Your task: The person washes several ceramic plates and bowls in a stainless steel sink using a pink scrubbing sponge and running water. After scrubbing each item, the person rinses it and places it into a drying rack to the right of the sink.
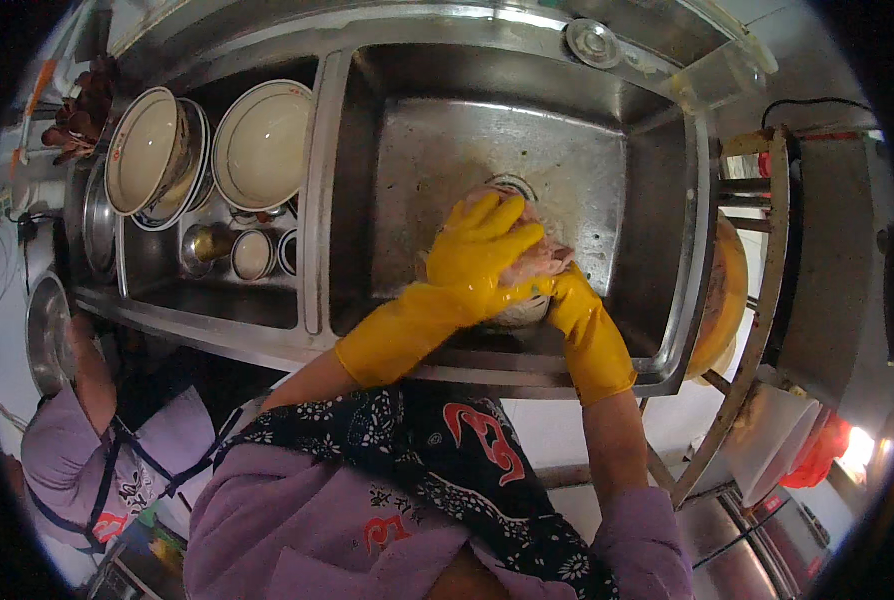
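Note:
A piece of pale pink raw meat (540, 256), perhaps poultry, is between my hands low in the steel sink basin (492, 124). My left hand (473, 259), in a yellow rubber glove, lies over the top of it with the fingers spread and gripping. At its lower right side, my right hand (576, 296) in a matching glove holds the meat's edge; those fingertips are partly hidden. Beneath the gloves shows a round pale object (519, 313), too covered to identify. Just beyond the meat, part of the drain ring (512, 182) is visible.
The left basin holds stacked bowls (143, 150), a large plate-like bowl (263, 146) and small cups (252, 253). A round metal strainer (593, 43) lies on the back rim. A co-worker's arm (92, 367) is at far left. A metal rack (766, 300) stands right.

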A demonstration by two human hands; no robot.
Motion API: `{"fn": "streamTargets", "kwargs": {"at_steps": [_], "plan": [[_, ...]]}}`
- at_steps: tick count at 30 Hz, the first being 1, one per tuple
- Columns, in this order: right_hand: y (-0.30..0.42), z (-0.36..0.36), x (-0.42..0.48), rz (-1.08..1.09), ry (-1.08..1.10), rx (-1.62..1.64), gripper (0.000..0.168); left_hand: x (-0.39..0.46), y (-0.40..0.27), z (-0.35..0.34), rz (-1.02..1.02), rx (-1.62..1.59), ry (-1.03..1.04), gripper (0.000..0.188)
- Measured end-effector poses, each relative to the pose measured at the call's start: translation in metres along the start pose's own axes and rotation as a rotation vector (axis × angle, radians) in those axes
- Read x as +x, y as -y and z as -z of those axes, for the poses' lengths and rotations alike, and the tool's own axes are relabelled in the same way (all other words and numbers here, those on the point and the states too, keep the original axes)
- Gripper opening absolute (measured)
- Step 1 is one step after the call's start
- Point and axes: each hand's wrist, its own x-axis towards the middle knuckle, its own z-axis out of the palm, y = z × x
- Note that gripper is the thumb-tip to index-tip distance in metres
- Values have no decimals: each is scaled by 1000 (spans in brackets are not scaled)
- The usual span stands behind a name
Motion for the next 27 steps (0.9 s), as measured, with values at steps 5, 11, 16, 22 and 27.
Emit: {"fn": "streamTargets", "kwargs": {"at_steps": [5,11,16,22,27], "plan": [[16,10,-21,-249,-45,177,50,20,81,-23,1035,-735,593,40],[-3,29,-17,21,-166,249,31,-68,123,-67,1182,-1426,183,44],[18,2,6,-275,-284,637,27,-196,171,-117,1609,-1493,14,36],[-30,-2,19,42,-435,400,30,-130,74,-52,1789,-1228,-150,63],[-21,-60,14,2,-361,771,29,-83,-18,-34,1238,-707,-409,54]]}}
